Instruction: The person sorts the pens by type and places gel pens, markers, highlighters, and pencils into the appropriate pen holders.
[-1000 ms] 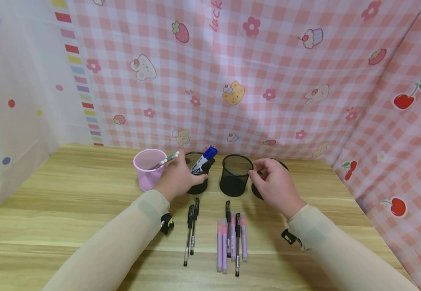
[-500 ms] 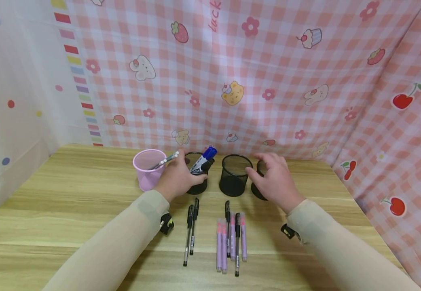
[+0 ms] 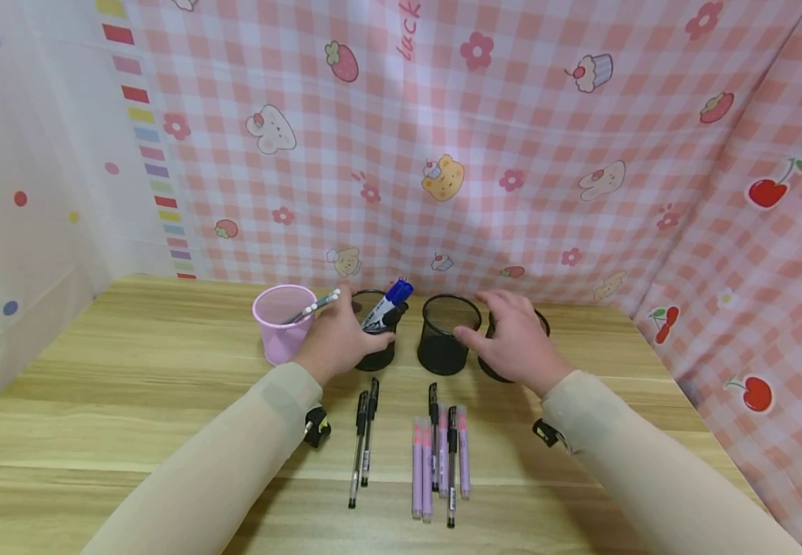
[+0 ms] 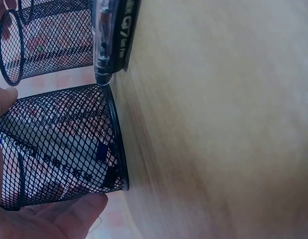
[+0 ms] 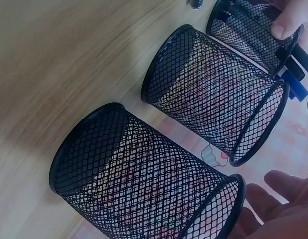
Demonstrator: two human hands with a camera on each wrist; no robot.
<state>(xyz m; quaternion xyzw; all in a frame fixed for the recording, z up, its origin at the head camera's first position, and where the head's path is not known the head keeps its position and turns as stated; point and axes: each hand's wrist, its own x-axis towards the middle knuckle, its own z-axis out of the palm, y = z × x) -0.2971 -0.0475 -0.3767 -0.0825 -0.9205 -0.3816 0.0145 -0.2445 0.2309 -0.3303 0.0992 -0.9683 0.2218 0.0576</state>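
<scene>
My left hand [image 3: 341,335] grips a black mesh pen cup [image 4: 59,149], its thumb and fingers on opposite sides. Blue- and black-capped markers [image 3: 399,293] lean out of that cup. With fingers spread and thumb apart, my right hand [image 3: 520,343] is over the two black mesh cups on the right. Its thumb is near the rim of the nearer-to-centre cup [image 3: 442,354], and its palm partly hides the far-right cup [image 3: 492,370]. In the right wrist view the fingers [image 5: 280,186] are beside the cups' open ends, and nothing shows in the hand.
A pink mesh cup [image 3: 279,343] with white-tipped pens [image 3: 312,308] stands left of my left hand. In front lie two black gel pens [image 3: 359,443], then several purple highlighters [image 3: 417,470] with more gel pens [image 3: 452,462]. A checked cloth [image 3: 401,154] hangs behind the table [image 3: 130,432].
My right hand has come away from the far-right cup's rim and shifted left, its fingers straightening and the thumb moving over the neighbouring cup. The left hand stays put.
</scene>
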